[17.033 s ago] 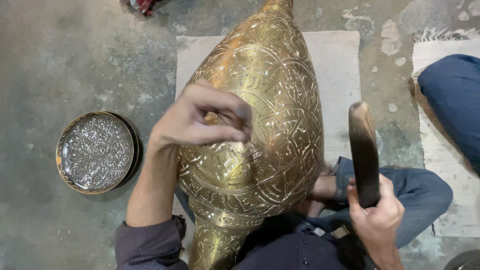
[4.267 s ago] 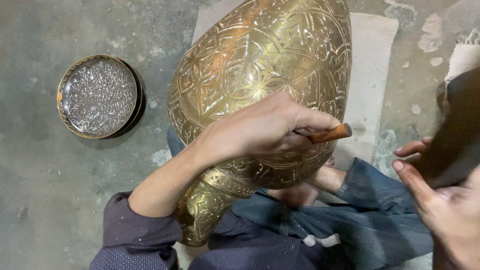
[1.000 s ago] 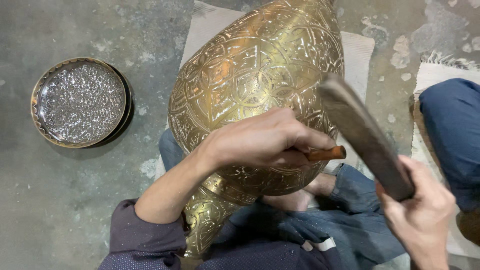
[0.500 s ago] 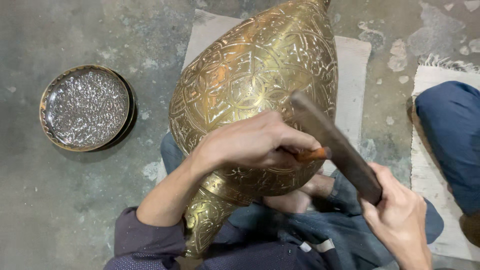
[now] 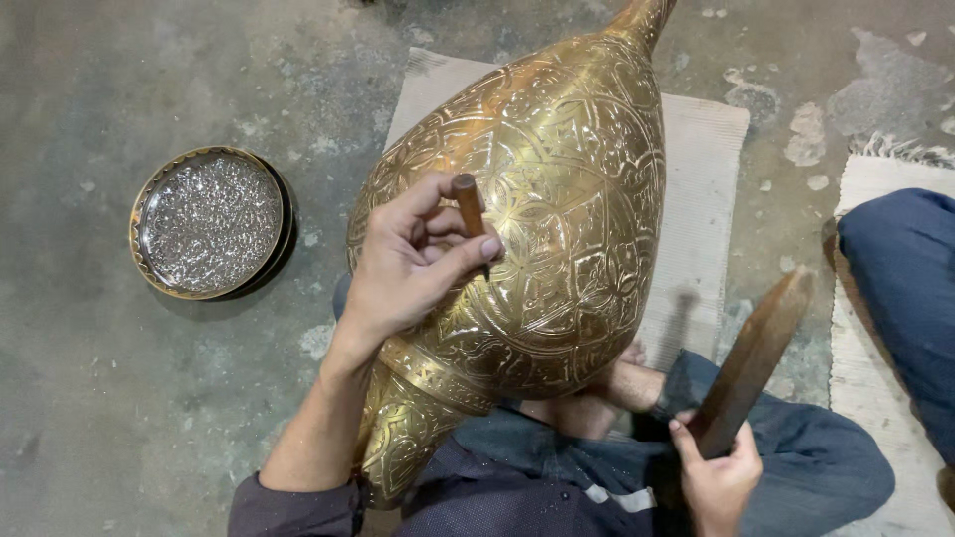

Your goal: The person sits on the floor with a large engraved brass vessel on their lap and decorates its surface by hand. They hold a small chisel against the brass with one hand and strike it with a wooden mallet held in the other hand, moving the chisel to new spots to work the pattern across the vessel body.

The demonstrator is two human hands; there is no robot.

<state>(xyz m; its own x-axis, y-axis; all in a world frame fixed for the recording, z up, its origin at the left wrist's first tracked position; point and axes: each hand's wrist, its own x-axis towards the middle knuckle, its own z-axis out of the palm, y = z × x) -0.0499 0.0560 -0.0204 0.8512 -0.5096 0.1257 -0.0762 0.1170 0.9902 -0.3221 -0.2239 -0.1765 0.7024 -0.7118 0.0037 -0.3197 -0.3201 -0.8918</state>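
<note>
A large engraved brass vessel lies tilted across my lap, its narrow neck pointing away from me. My left hand pinches a short wooden-handled chisel, with its tip set against the vessel's patterned side. My right hand grips a long wooden mallet stick, held low and to the right, apart from the vessel.
A round metal tray with a glittering surface sits on the concrete floor at the left. A pale woven mat lies under the vessel. Another person's blue-trousered leg rests on a second mat at the right.
The mallet stick has swung down and away from the chisel to the lower right. My left hand has turned the chisel more upright on the vessel.
</note>
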